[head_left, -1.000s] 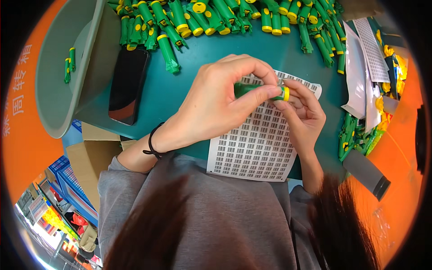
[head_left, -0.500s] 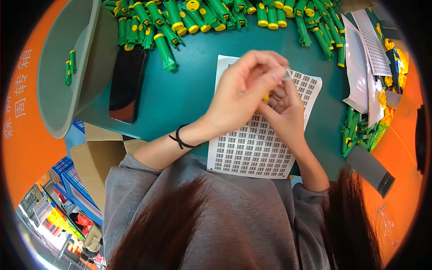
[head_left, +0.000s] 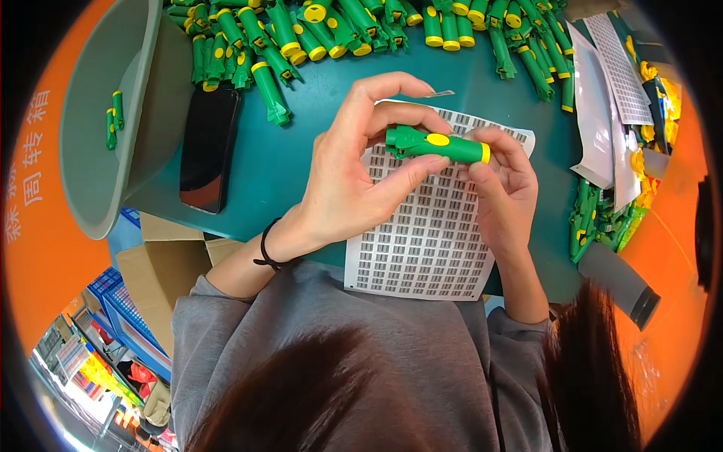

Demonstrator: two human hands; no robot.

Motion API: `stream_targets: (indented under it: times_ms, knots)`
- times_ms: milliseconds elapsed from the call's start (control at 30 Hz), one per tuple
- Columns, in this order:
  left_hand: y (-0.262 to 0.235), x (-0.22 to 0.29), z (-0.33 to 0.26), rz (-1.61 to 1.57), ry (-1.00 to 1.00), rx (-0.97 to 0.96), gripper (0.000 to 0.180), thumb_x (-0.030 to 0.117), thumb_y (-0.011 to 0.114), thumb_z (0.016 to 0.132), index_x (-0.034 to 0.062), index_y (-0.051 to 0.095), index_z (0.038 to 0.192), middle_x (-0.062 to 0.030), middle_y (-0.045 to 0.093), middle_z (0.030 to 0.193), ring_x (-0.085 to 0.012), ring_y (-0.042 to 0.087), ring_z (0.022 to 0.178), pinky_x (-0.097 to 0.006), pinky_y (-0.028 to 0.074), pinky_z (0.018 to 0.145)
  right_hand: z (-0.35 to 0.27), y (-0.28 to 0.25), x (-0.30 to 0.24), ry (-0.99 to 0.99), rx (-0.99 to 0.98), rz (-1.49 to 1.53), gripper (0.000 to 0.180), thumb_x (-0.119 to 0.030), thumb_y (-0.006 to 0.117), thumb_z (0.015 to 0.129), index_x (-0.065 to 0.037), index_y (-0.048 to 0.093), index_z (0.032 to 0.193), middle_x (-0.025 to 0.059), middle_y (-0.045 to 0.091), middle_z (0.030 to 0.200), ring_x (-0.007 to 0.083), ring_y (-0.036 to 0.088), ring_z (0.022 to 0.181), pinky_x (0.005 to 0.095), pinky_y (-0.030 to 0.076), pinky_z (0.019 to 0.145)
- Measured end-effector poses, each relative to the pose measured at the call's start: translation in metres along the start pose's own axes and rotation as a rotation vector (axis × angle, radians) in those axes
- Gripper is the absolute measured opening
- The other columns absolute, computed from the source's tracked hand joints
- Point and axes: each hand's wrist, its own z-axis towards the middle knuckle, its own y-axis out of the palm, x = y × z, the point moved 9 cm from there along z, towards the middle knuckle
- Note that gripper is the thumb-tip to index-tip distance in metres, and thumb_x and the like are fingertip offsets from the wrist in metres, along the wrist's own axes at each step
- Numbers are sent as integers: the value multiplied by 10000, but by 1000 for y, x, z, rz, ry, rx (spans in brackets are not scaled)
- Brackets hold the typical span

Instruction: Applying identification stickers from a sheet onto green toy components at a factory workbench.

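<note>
Below, a sheet (head_left: 422, 248) on teal tabletop (head_left: 324, 87); carton (head_left: 141, 282) nearby.

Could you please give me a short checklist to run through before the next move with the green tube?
1. Green tube steadied by both hands: ok; the left hand grips its body, the right hand its yellow-capped end.
2. Yellow oval on the tube in view: ok; it faces the camera.
3. Small pale label apart from the tube: ok; it sits at the left index fingertip.
4. Label's adhesive side facing the right way: cannot tell; it shows nearly edge-on.
5. Printed sheet free of hands above it: not ok; both partly cover it.
6. Phone apart from the hands: ok; it lies to their left.
</note>
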Motion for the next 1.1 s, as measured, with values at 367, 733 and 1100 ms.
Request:
stream_targets:
  times_ms: [367,733,1100]
  knots:
    - [3,-16,0,-264,-379,29,610,-45,730,862,28,370,1349,-160,703,1083,-195,693,988,-303,562,870,-1,9,-19,-228,-146,-189,376,92,645,903,23,578,1266,133,562,1302,225,590,1184,327,544,944]
    - [-2,-16,7,-219,-317,33,516,-16,700,899,28,431,1336,-130,674,1100,-187,677,1018,-306,562,879,0,6,-13,-100,-30,-71,380,64,664,885,59,569,1253,167,619,1206,200,659,955,301,572,813]
    - [13,12,15,42,-104,-88,94,39,714,888,8,694,974,-88,655,1110,-152,601,1066,-311,463,955,-4,10,-16,-147,-102,-60,404,148,614,893,42,549,1278,132,542,1309,222,572,1213,344,531,1008]
